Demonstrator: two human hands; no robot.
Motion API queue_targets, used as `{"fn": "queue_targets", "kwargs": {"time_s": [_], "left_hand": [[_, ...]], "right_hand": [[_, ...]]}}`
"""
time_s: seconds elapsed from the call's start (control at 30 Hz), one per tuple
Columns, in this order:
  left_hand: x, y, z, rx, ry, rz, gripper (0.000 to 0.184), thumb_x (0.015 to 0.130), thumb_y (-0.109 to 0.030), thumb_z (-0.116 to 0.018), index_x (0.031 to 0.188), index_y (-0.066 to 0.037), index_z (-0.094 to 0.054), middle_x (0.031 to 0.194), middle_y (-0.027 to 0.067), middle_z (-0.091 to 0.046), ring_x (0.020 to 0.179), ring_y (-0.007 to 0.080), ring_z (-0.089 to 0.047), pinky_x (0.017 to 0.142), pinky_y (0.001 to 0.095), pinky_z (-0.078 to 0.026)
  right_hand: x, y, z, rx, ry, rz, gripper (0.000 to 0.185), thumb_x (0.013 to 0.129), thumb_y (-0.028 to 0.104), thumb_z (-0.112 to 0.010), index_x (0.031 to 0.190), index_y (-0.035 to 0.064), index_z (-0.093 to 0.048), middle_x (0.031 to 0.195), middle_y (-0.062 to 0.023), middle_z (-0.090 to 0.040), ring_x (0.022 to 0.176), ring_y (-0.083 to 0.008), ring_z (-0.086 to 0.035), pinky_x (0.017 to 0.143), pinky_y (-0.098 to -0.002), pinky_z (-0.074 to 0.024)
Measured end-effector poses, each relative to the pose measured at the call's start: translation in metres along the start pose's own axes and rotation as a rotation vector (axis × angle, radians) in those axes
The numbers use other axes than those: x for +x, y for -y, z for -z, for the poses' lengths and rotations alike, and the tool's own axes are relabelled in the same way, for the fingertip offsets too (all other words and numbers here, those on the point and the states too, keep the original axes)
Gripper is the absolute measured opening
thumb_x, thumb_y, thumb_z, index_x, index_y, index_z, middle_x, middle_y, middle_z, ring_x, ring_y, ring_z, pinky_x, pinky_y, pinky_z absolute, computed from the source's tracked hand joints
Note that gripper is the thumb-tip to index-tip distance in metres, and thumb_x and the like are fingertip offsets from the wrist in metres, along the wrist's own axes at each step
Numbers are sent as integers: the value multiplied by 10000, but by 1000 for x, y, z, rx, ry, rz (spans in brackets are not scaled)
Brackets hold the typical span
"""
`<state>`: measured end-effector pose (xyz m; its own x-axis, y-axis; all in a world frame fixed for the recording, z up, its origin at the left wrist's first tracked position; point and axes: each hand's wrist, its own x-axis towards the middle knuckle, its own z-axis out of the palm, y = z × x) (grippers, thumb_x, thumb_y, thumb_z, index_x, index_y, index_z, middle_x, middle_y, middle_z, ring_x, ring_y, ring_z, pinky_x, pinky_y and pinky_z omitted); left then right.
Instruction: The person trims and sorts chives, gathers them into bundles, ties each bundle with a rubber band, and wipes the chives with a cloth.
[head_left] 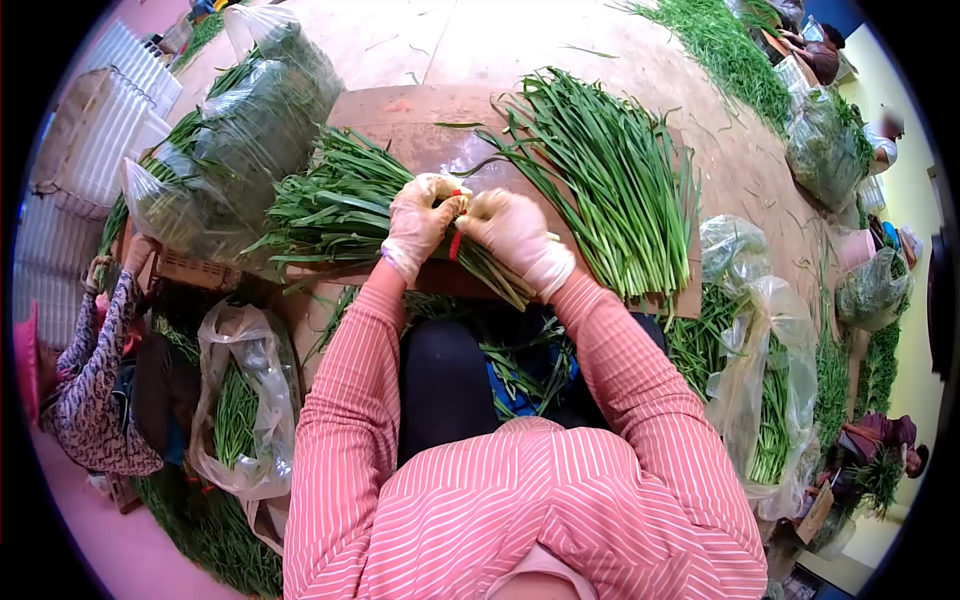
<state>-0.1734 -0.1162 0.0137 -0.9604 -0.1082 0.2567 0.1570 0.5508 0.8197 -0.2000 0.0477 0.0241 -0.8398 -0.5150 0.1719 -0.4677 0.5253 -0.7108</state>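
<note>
Both hands wear pale, thin gloves and meet over a bunch of long green leafy stalks [345,205] at the front of the brown board [400,105]. My left hand [420,222] is closed, its fingers pinching a red tie [456,243] around the bunch. My right hand [515,235] is closed at the same tie, over the pale stem ends that point to the lower right. The leaves spread out to the left. A larger loose pile of stalks [610,190] lies on the board to the right, apart from my right hand.
Large plastic bags of greens stand at the upper left [260,130] and upper right [825,150]. Open bags of stalks lie at the lower left [245,400] and lower right [770,400]. A co-worker [100,385] sits at the left; several people are at the right.
</note>
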Motion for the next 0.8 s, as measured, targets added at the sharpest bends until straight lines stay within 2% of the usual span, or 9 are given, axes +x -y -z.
{"fn": "queue_targets", "kwargs": {"time_s": [0.03,0.1,0.17,0.23,0.3,0.43,0.63,0.73,0.8], "left_hand": [[7,8,-4,149,-38,-205,147,740,-97,-719,877,-56,-686,877,79,-662,828,195,-629,773,302,-493],[16,14,-8,234,125,-182,147,715,-87,-725,857,-70,-692,893,88,-663,828,215,-630,771,310,-496],[20,18,0,305,-10,-352,156,726,-143,-732,860,-78,-683,958,87,-656,918,246,-610,816,328,-479],[16,-6,21,485,-211,-346,208,740,-202,-737,879,-67,-660,969,86,-647,946,247,-594,831,343,-466],[3,-9,31,481,-198,-119,263,780,-308,-723,829,-64,-636,805,93,-645,750,246,-617,681,356,-486],[-16,-42,20,563,264,286,484,775,-512,-674,803,-31,-633,772,159,-639,723,324,-615,655,399,-482],[-26,-26,12,397,248,262,275,793,-308,-686,844,-43,-634,794,155,-635,763,320,-611,701,393,-477],[-21,-24,13,388,89,40,105,791,-148,-665,834,-61,-622,812,129,-615,760,289,-610,669,362,-482],[-9,-12,10,401,48,-155,99,758,-45,-656,849,-74,-629,804,109,-600,752,269,-608,666,335,-486]], "right_hand": [[-6,6,-13,-53,-63,50,241,740,327,-688,795,93,-678,819,-131,-657,772,-317,-633,695,-401,-500],[-10,12,-18,-157,-37,133,258,767,355,-674,741,98,-667,769,-119,-650,727,-316,-632,665,-414,-495],[-1,11,3,-105,134,-44,294,798,383,-677,772,90,-671,752,-122,-638,711,-311,-621,664,-397,-490],[9,15,28,-66,14,-99,342,822,404,-649,820,64,-685,766,-144,-645,738,-298,-634,683,-387,-492],[25,-8,20,-114,-75,20,342,823,378,-653,897,46,-690,798,-133,-664,775,-294,-638,732,-374,-494],[44,-20,9,101,300,-95,310,814,289,-667,973,23,-681,868,-131,-687,809,-237,-647,774,-329,-491],[32,-20,20,182,245,-257,293,762,336,-680,901,79,-701,823,-133,-685,749,-249,-650,722,-354,-497],[13,-8,22,105,155,-279,270,782,306,-675,796,36,-667,783,-115,-669,698,-183,-620,691,-314,-492],[-2,9,16,61,126,-121,214,761,270,-677,800,59,-670,796,-137,-662,744,-269,-640,712,-362,-500]]}}
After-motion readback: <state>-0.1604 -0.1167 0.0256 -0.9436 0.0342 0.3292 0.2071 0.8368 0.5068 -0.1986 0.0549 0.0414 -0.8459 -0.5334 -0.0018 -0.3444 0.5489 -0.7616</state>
